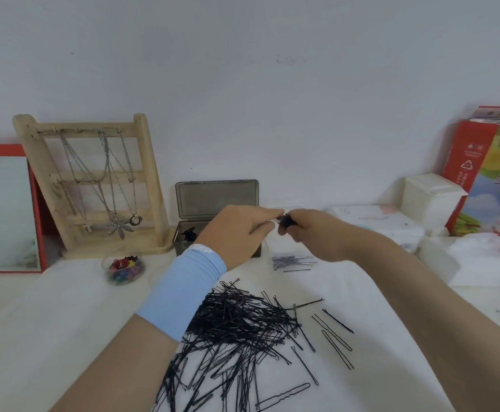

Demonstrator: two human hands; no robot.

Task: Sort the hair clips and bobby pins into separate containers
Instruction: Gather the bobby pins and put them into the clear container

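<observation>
White cloth is covering the table (64, 322) below a plain wall. Both hands are meeting above it: the left hand (237, 233), blue wristband behind it, and the right hand (311, 233) are pinching a small dark hair clip (286, 223) between closed fingers (268, 215). Loose black bobby pins (243, 328) are lying heaped near the forearms. An open grey box (216, 200) is holding a dark clip behind the hands, and a small bundle of pins (292, 262) is sitting just right of it.
</observation>
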